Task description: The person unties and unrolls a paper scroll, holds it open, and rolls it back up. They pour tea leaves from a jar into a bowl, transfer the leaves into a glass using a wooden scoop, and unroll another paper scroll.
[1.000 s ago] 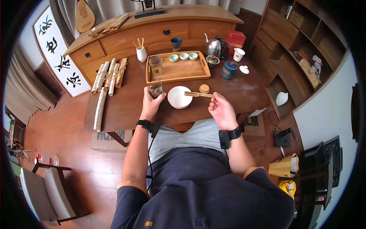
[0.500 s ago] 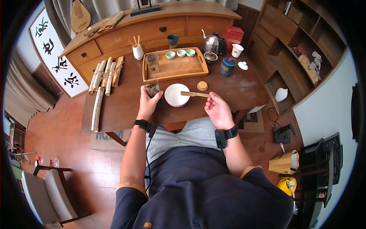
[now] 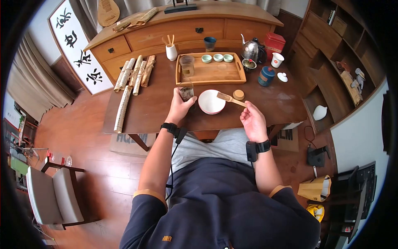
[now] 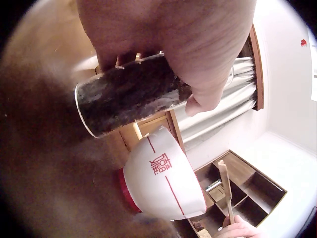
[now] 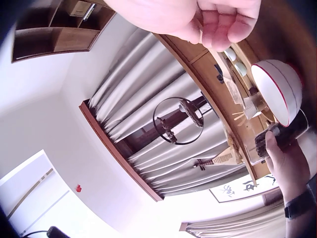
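My left hand (image 3: 180, 108) grips a clear glass jar (image 3: 186, 93) of dark tea leaves, fingers and thumb wrapped round its side. In the left wrist view the dark contents (image 4: 133, 94) fill most of the jar. A white bowl (image 3: 211, 103) with a red rim stands just right of it; red lettering shows on its outer wall. My right hand (image 3: 253, 118) pinches the handle end of a wooden tea scoop (image 3: 233, 100). The scoop's broad end overlaps the bowl's right rim in the head view. Behind the scoop lies a round cork lid (image 3: 239, 93).
A wooden tray (image 3: 211, 79) with green cups and a tall glass lies behind the bowl. Back right stand a kettle (image 3: 250, 50), a blue canister (image 3: 266, 76), a white pitcher (image 3: 277, 60) and a lidded bowl (image 3: 249, 64). Bamboo-slip scrolls (image 3: 122, 108) lie at the left.
The head view has swung, so the table sits further right in it. The scoop has turned from nearly level to slanting, its broad end now pointing up and left. Both hands keep their holds.
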Motion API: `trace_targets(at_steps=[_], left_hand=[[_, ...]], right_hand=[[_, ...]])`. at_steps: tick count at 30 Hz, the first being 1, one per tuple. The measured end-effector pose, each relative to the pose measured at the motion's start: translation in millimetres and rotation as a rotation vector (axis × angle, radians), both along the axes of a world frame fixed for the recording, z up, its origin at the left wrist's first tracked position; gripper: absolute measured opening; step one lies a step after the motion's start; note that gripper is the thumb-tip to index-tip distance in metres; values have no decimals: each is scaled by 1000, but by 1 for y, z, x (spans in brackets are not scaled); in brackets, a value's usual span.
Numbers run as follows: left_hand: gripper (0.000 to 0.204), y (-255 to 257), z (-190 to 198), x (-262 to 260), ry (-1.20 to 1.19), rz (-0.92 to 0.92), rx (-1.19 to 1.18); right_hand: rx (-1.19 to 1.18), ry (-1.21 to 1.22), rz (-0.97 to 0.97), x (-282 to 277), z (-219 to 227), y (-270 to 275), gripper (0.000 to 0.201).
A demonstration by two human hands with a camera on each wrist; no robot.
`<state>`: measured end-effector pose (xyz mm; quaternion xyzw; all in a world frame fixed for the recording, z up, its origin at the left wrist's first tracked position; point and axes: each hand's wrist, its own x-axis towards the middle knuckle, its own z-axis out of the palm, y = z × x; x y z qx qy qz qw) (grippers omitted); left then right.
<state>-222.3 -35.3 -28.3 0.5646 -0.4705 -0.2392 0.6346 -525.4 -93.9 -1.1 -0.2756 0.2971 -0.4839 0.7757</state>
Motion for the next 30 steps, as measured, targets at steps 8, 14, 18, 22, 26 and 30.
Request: trace_targets(at_steps=[8,14,18,22,26,30], left_hand=[[53,-3,-9,0,47,-22,-4],[52,-10,-17,2,96,-53,-47],[54,-9,-16,-4,139,1,-40],[53,-13,-20,-4,112,21,-71],[56,-10,-10,-9,91,49,-13],[56,-10,-15,-10,144,34,8]], right_hand=[[-19,14,68,10,-8,0,20],[41,-16,85,14,-20,-13,18],[141,-116,90,17,-37,-32,17],[241,-188,108,22,-48,-46,16],[220,-230,178,27,-58,-62,15],[153,-244,175,35,-63,-67,15]])
